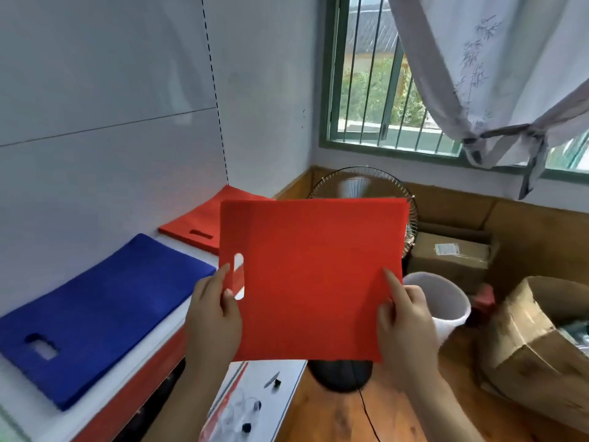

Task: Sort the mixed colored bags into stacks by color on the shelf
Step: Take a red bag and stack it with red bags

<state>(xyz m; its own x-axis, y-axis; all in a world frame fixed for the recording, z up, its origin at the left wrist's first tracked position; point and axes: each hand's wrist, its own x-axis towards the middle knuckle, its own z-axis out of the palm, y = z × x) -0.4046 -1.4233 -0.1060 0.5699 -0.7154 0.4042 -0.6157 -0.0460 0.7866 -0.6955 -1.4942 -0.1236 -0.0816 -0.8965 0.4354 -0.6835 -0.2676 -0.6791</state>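
Left hand fingers curled, pinching red bag beside its handle slot. Right hand grips opposite edge, forefinger extended flat on the bag.

A pale wall met a green-framed barred window, where daylight came through past greenery and a white patterned curtain hung knotted to the right. Wooden panelling ran below the window above a wooden floor. On the floor stood a fan, a white bucket and cardboard boxes.
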